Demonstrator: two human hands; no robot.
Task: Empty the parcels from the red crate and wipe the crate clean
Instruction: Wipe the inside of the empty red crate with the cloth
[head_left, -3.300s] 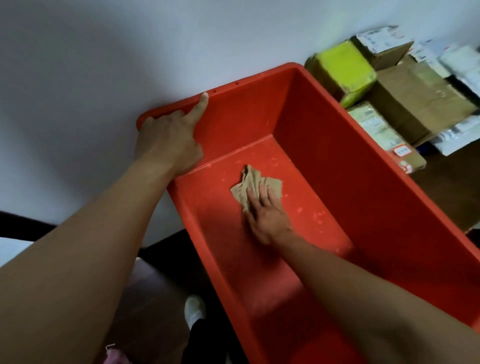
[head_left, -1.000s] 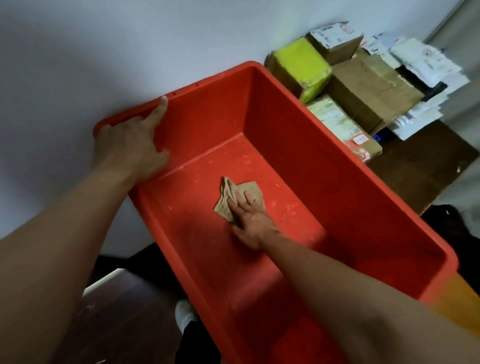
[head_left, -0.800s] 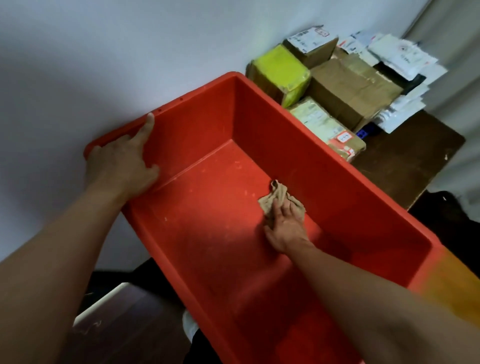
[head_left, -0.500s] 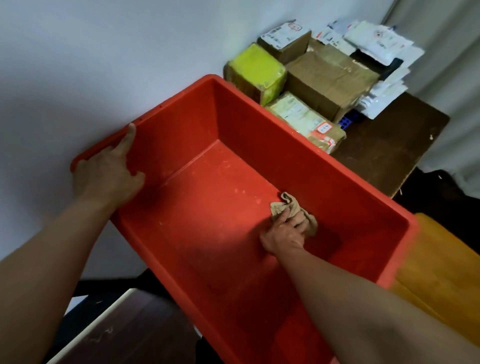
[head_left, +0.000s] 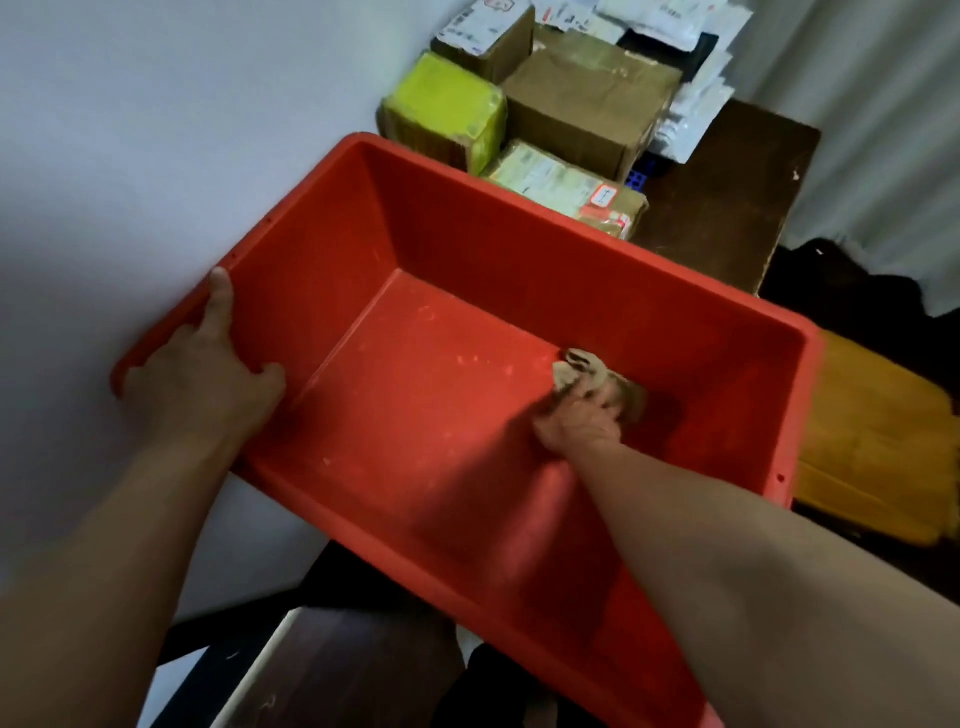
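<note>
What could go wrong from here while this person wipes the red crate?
The left hand alone grips the red crate by its rim; hard wiping might tip it. The right hand holds the cloth by one wall, so pale specks across the floor may be missed. The stacked parcels close behind could get knocked.

Your left hand (head_left: 202, 379) and right hand (head_left: 576, 421) are bare. Your left forearm (head_left: 119, 561) and right forearm (head_left: 753, 561) are likewise bare along the whole length in view, from the wrist to the lower edge of the frame. The left hand shows sharply. The right hand is smeared by motion blur, so its fingers cannot be told apart.
</note>
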